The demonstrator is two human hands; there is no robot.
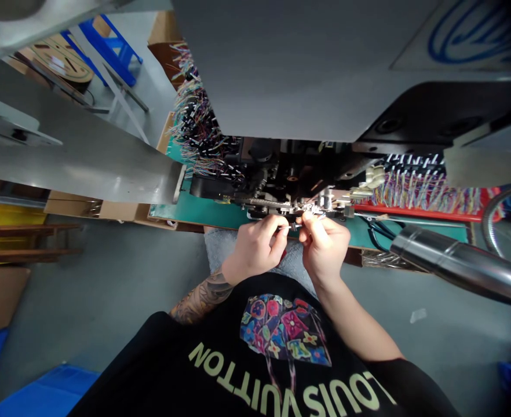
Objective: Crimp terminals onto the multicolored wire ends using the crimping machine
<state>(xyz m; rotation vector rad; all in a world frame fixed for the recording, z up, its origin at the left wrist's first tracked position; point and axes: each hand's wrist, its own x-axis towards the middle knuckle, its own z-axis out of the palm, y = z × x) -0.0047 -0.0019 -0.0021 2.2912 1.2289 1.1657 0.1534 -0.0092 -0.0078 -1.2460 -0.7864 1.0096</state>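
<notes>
My left hand and my right hand meet close together in front of a dark machine head. Their fingertips pinch a small thin wire piece between them, right at the metal jaws of the machine. The piece is too small to make out in detail. Both hands hover over the edge of a green mat on the bench.
Bundles of coloured wires lie at the back left and on a red tray at the right. A grey machine cover overhangs the work. A shiny metal tube crosses at right. Blue crates stand on the floor.
</notes>
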